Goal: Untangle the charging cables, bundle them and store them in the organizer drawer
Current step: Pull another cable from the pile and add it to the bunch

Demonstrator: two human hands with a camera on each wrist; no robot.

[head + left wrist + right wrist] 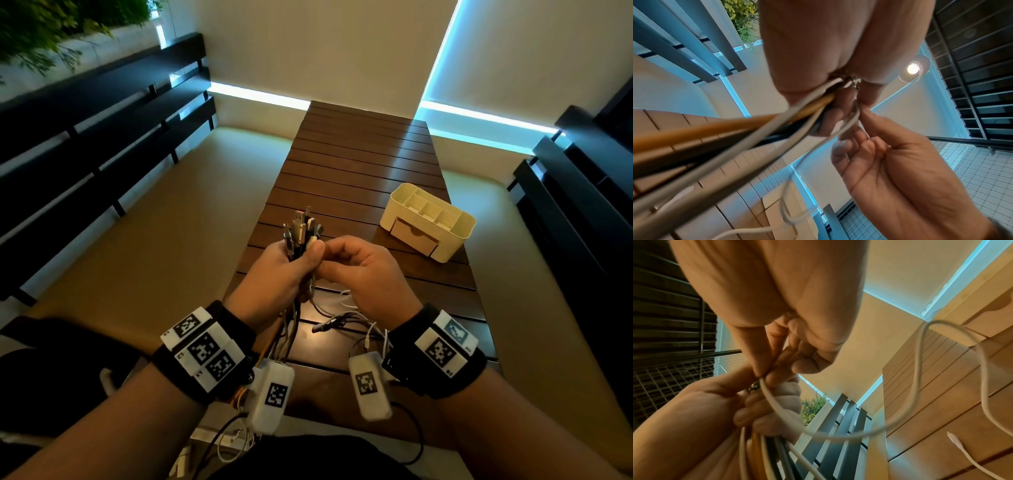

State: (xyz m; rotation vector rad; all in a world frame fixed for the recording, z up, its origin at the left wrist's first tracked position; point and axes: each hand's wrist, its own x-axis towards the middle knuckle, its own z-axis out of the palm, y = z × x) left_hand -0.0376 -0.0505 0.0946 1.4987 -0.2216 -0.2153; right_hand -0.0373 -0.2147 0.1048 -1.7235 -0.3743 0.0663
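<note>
Cable bundle held upright above the near end of the slatted table (359,164).

The charging cables (303,228) are clenched in the closed fingers of the left hand (277,270), plugs upward, tails trailing onto the table; a white cable (777,404) is pinched between thumb and fingertips of the right hand (366,270), touching the left; square black-and-white marker codes are borne on both wrist bands, no legible writing; farther right, the cream organizer (428,222) is seen, its drawer (414,236) closed.

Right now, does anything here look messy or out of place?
Only the cables: loose ends sprawl across the table and some hang over its near edge. The left hand grips the rest; the right hand pinches a white cable. The organizer sits upright, drawer closed.
</note>
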